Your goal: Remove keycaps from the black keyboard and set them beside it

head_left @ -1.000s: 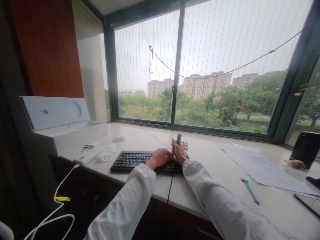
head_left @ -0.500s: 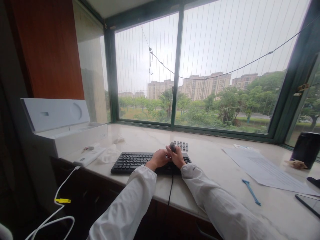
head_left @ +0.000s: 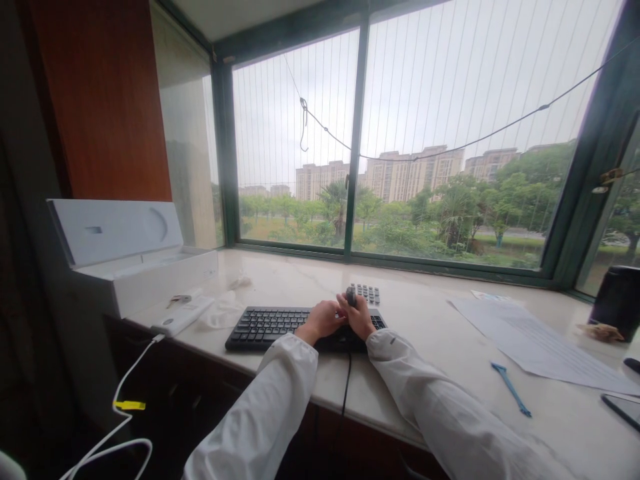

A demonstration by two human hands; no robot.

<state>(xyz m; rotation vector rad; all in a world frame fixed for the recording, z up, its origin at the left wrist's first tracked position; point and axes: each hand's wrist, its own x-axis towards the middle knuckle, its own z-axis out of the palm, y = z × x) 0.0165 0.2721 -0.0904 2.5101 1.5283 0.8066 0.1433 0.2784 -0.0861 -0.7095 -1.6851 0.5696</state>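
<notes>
A black keyboard [head_left: 273,325] lies near the front edge of the pale counter, with both my hands over its right part. My right hand [head_left: 361,318] is closed around a small dark round-ended object [head_left: 351,296] that sticks up from the fist; its kind is unclear. My left hand [head_left: 326,318] meets the right one, its fingers bent together; what they hold, if anything, is hidden. Behind the keyboard, several loose grey keycaps [head_left: 369,292] stand in rows. A dark cable [head_left: 347,387] hangs from the keyboard area over the counter edge.
An opened white box [head_left: 165,277] stands at the left, with a white power strip [head_left: 183,317] and crumpled clear plastic [head_left: 220,313] beside it. At the right are printed paper [head_left: 530,333], a blue tool [head_left: 511,390], a phone [head_left: 623,410] and a black cylinder [head_left: 617,303].
The view has shifted slightly, so everything sits a little further right and lower. Both hands stay together over the keyboard, with the dark object still in my right hand.
</notes>
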